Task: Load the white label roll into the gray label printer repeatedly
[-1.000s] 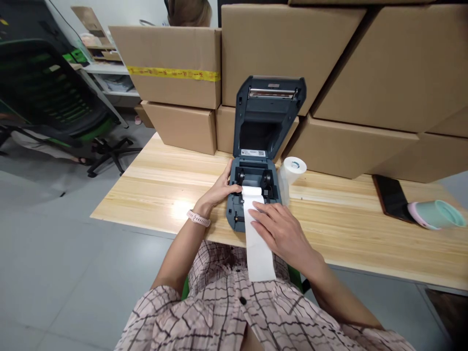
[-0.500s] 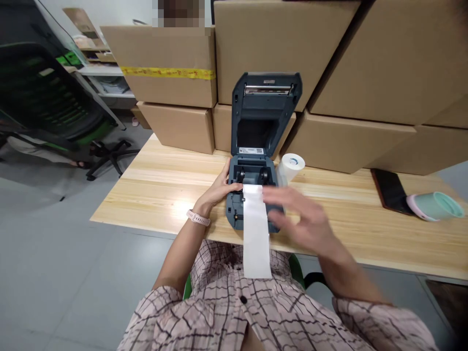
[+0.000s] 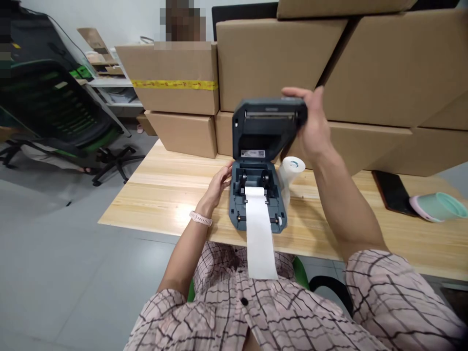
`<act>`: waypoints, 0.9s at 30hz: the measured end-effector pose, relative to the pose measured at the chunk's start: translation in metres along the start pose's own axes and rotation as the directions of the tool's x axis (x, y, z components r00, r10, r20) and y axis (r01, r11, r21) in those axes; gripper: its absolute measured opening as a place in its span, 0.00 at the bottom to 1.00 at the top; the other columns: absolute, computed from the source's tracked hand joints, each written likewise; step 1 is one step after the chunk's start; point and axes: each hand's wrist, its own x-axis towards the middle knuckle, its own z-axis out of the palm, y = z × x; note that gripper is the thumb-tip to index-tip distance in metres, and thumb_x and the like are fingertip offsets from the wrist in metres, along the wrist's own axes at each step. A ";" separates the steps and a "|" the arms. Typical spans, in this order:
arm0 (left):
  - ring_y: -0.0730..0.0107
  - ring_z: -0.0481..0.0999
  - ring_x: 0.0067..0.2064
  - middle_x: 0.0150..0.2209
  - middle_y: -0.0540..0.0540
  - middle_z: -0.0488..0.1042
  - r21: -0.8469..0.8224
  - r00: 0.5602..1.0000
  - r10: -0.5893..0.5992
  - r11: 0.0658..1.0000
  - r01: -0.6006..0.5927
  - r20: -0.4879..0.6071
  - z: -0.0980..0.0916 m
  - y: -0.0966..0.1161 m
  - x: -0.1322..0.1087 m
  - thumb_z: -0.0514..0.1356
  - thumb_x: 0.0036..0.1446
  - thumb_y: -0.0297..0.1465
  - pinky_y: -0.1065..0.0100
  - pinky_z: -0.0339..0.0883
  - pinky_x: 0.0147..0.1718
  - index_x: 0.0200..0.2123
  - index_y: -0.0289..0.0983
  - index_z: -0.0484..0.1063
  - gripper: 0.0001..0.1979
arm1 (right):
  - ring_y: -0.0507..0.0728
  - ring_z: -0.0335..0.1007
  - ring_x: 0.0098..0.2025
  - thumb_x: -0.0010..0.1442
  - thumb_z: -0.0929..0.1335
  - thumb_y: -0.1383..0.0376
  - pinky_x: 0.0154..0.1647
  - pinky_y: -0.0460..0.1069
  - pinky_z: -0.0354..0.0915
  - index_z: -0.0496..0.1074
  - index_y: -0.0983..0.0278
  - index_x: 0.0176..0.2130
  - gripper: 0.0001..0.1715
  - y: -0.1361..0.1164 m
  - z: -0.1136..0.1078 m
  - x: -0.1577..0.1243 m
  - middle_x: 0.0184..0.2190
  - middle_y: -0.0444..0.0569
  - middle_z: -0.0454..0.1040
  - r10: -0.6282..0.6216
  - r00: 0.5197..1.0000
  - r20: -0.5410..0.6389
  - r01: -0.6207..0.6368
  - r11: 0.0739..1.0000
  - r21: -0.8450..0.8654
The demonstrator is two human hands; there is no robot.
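A dark grey label printer [image 3: 256,200] sits open on the wooden table [image 3: 164,195]. A white paper strip [image 3: 259,234] runs out of it and hangs over the table's front edge. My right hand [image 3: 310,124] grips the top right corner of the raised printer lid [image 3: 268,122]. My left hand [image 3: 219,183] rests against the printer's left side, fingers lying along it. A white paper roll [image 3: 290,170] stands just right of the printer.
Stacked cardboard boxes [image 3: 383,73] line the back of the table. A black phone [image 3: 393,192] and a toppled mint-and-pink cup [image 3: 437,207] lie at the right. An office chair [image 3: 62,112] stands at the left. Another person is behind the boxes.
My right hand has left the paper strip and risen to grasp the lid, which now tilts forward. The left hand stays at the printer's side.
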 end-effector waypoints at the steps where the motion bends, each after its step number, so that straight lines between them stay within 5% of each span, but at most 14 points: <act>1: 0.48 0.61 0.72 0.68 0.43 0.68 -0.005 1.000 0.015 1.000 -0.015 -0.023 -0.001 -0.001 0.001 0.56 0.63 0.50 0.49 0.56 0.67 0.65 0.42 0.69 0.31 | 0.58 0.70 0.63 0.72 0.40 0.41 0.65 0.56 0.64 0.67 0.62 0.63 0.48 -0.006 0.000 -0.023 0.58 0.49 0.75 -0.029 0.999 -0.029 0.031 0.998 0.063; 3: 0.49 0.62 0.71 0.68 0.42 0.68 0.008 0.991 0.085 0.996 -0.085 -0.104 -0.002 0.000 0.000 0.55 0.63 0.51 0.50 0.58 0.67 0.63 0.41 0.70 0.31 | 0.61 0.72 0.62 0.70 0.43 0.37 0.65 0.61 0.66 0.74 0.56 0.56 0.48 -0.015 -0.001 -0.072 0.55 0.47 0.78 -0.061 0.996 0.059 0.053 0.990 0.129; 6: 0.52 0.59 0.73 0.71 0.44 0.64 0.101 0.941 0.259 0.965 -0.242 -0.218 0.003 0.009 -0.020 0.55 0.64 0.50 0.53 0.56 0.68 0.64 0.43 0.68 0.30 | 0.63 0.72 0.63 0.71 0.47 0.39 0.74 0.67 0.52 0.79 0.52 0.51 0.42 -0.019 0.003 -0.135 0.55 0.46 0.80 -0.117 0.971 0.208 0.128 0.991 -0.040; 10: 0.53 0.45 0.77 0.76 0.51 0.51 0.293 0.932 0.334 0.913 -0.284 -0.138 0.024 0.018 -0.071 0.62 0.63 0.45 0.55 0.45 0.73 0.70 0.50 0.58 0.34 | 0.62 0.64 0.69 0.76 0.53 0.53 0.74 0.69 0.50 0.75 0.52 0.58 0.28 -0.014 0.025 -0.183 0.63 0.47 0.74 -0.112 0.978 0.173 0.151 0.961 -0.231; 13: 0.49 0.39 0.78 0.78 0.50 0.43 0.294 0.967 0.208 0.943 -0.157 -0.149 0.042 0.012 -0.098 0.67 0.59 0.45 0.51 0.40 0.74 0.74 0.53 0.47 0.46 | 0.61 0.60 0.72 0.76 0.54 0.56 0.74 0.69 0.51 0.70 0.52 0.64 0.27 -0.011 0.039 -0.195 0.67 0.47 0.70 -0.102 0.992 0.071 0.118 0.951 -0.284; 16: 0.48 0.45 0.77 0.77 0.43 0.45 0.173 0.980 0.126 0.980 -0.099 -0.155 0.052 0.000 -0.104 0.65 0.61 0.48 0.49 0.45 0.73 0.75 0.50 0.42 0.47 | 0.61 0.60 0.72 0.76 0.55 0.58 0.73 0.68 0.52 0.67 0.52 0.66 0.26 -0.010 0.045 -0.196 0.67 0.47 0.69 -0.135 0.990 0.033 0.138 0.953 -0.270; 23: 0.50 0.57 0.73 0.73 0.39 0.57 0.173 0.954 0.236 0.963 -0.204 -0.185 0.053 -0.010 -0.096 0.66 0.61 0.46 0.53 0.54 0.70 0.72 0.47 0.52 0.42 | 0.62 0.60 0.72 0.75 0.56 0.60 0.73 0.68 0.52 0.68 0.51 0.65 0.25 -0.007 0.048 -0.196 0.67 0.46 0.69 -0.160 0.987 0.000 0.155 0.956 -0.249; 25: 0.54 0.66 0.68 0.69 0.40 0.63 0.274 0.891 0.337 0.927 -0.257 -0.305 0.056 -0.014 -0.108 0.66 0.61 0.44 0.56 0.62 0.64 0.68 0.46 0.59 0.35 | 0.62 0.60 0.71 0.75 0.56 0.60 0.73 0.68 0.52 0.68 0.52 0.64 0.24 -0.007 0.049 -0.196 0.66 0.47 0.70 -0.162 0.987 -0.015 0.154 0.958 -0.243; 27: 0.63 0.76 0.52 0.54 0.43 0.75 0.411 0.753 0.484 0.858 -0.308 -0.446 0.061 -0.021 -0.128 0.64 0.63 0.42 0.63 0.70 0.51 0.55 0.43 0.72 0.19 | 0.62 0.61 0.71 0.75 0.57 0.59 0.73 0.68 0.53 0.70 0.53 0.62 0.23 -0.007 0.050 -0.196 0.65 0.48 0.72 -0.162 0.986 -0.027 0.152 0.960 -0.234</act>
